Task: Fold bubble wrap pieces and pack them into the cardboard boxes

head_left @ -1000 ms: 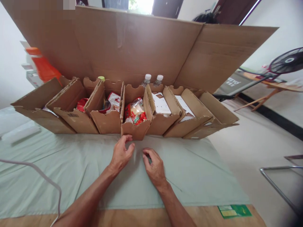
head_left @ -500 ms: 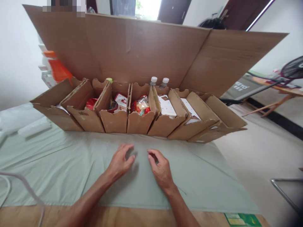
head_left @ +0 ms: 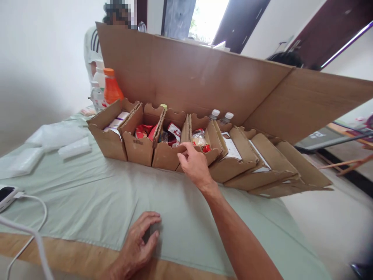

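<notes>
My right hand (head_left: 194, 165) is raised in front of the row of cardboard boxes, its fingers loosely curved and nothing held. It overlaps the front edges of a box with a red-and-white packet (head_left: 174, 134) and its neighbour, which contains a clear-and-red snack packet (head_left: 199, 138). Whether the fingertips touch the cardboard, I cannot tell. Low over the pale green cloth (head_left: 101, 202) is my left hand (head_left: 140, 241), empty, thumb and fingers apart. Farther left, one box (head_left: 110, 149) contains white cartons (head_left: 117, 121), and the box beside it has red packets (head_left: 145, 131).
A tall cardboard panel (head_left: 198, 70) stands behind the boxes. An orange bottle (head_left: 112, 87) and white bottles are at the back left, near a person (head_left: 92, 44). Clear plastic packs (head_left: 74, 147) lie on the left, with a white cable (head_left: 40, 202) nearer me.
My right hand has moved forward to the boxes. My left hand has drawn back toward the table's near edge. The view has turned left, showing more of the bottles and a person.
</notes>
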Action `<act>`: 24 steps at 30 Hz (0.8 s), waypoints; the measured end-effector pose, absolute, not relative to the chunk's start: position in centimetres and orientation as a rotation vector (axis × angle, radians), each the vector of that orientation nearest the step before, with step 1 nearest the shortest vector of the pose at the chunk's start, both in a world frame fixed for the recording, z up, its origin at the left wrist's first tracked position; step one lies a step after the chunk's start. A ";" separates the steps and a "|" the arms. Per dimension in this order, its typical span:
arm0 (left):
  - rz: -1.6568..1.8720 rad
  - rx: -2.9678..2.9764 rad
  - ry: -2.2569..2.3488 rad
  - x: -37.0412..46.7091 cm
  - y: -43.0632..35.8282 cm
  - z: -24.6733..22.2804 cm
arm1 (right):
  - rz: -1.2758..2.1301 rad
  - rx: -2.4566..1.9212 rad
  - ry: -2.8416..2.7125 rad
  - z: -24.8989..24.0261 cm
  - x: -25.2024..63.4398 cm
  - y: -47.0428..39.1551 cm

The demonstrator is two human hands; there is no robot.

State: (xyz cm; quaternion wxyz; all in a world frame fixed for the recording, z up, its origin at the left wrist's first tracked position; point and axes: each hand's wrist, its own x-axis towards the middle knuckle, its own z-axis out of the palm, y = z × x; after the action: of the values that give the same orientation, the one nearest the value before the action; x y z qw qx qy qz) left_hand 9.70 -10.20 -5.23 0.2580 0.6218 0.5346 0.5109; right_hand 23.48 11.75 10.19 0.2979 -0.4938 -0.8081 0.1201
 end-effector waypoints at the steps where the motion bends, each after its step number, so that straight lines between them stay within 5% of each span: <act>1: 1.398 1.678 1.442 9.7 -10.2 -5.1 | 0.316 -1.317 -2.144 10.1 23.3 12.0; 13: 1.653 1.309 1.624 7.5 -10.9 -4.7 | 0.468 -1.057 -2.179 10.2 26.9 1.7; 24: 1.571 1.157 1.517 8.6 -11.7 -2.9 | 0.611 -1.388 -1.581 8.2 44.5 -5.8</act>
State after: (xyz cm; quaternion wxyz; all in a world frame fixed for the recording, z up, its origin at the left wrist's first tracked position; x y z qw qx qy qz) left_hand 8.62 -11.65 -2.91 0.3291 0.4420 0.5798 0.6002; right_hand 44.45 -5.77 8.20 0.4576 -0.5634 -0.6415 0.2481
